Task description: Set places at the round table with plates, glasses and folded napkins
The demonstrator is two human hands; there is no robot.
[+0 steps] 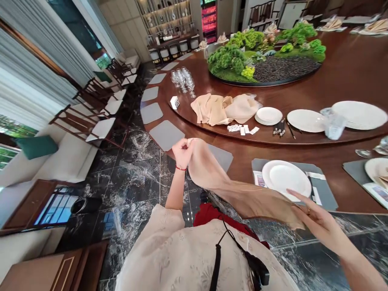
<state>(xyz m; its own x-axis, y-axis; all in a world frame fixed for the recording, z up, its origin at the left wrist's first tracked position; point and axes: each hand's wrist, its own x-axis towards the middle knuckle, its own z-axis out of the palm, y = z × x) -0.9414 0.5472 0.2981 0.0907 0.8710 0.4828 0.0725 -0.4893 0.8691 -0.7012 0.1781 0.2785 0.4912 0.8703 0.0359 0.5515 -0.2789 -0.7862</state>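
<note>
Dark floor point(136, 194): broad stretch left of the table point(242, 165) | Left hand point(182, 151): clamped on one end of the napkin point(209, 169), near the table's edge | Napkin: drawn out between both hands, along that edge | Plate point(285, 178): just beyond napkin | Right hand point(318, 218): at napkin's other end; blurred, closure cannot be told
</note>
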